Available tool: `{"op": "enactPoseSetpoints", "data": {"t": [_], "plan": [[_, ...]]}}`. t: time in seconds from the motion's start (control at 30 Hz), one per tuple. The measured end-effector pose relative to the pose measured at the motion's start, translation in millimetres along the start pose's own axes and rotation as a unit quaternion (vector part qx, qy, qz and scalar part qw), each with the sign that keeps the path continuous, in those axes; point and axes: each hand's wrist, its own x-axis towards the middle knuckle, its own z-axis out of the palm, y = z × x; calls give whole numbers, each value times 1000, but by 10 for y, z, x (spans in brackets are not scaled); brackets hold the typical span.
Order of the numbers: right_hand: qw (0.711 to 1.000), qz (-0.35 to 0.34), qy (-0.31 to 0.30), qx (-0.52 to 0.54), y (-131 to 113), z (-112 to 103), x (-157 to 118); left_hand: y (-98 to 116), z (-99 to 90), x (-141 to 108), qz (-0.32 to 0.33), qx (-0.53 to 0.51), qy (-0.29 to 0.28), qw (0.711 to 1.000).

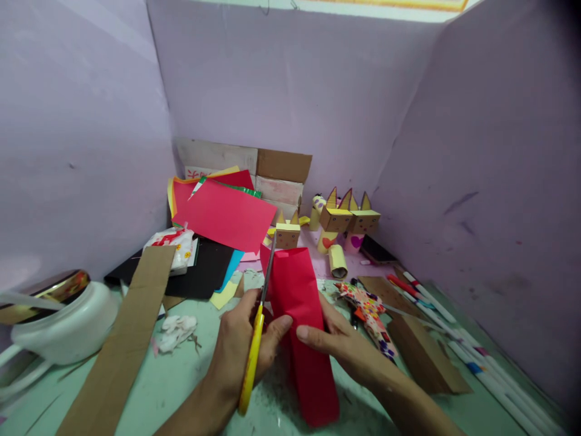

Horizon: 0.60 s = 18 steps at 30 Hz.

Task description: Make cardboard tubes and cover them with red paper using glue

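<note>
**Thin red paper held folded, scissors running along its left edge**

The left hand (245, 351) is closed around the yellow-handled scissors (258, 330), whose grey blades point away from the person, up along the left edge of a long folded strip of red craft paper (302, 327). The right hand (338, 339) pinches that strip from the right side, thumb on top across its middle, fingers hidden beneath. The strip hangs just above the pale green tabletop (190, 375), near end toward the person, far end reaching toward a small yellow cardboard box figure with pointed ears (287, 233).

The paper looks light, thin and limp; it probably creases or tears easily and sags if held only at one end. A grip near the middle, close beside the blades, seems best for keeping the edge taut. A long brown cardboard strip (122, 345) lies to the left, well apart.
</note>
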Motion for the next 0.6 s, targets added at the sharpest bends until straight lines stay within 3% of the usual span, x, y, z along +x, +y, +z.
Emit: {"op": "enactPoseSetpoints", "data": {"t": [0.07, 0.2, 0.27, 0.43, 0.6], "plan": [[1000, -9, 8, -26, -42, -34, -5, 12, -17, 0, 2, 12, 8, 1000], [984, -23, 138, -112, -146, -171, 5, 29, -41, -9, 25, 32, 37, 999], [980, -18, 168, -103, -175, -250, 6, 16, -37, -23, 45, 39, 31, 998], [989, 4, 129, 76, -179, -370, 2, -82, -30, -46, 85, 67, 5, 994], [991, -26, 109, 68, -216, -436, -1, -133, -167, -10, 130, 99, -52, 985]]}}
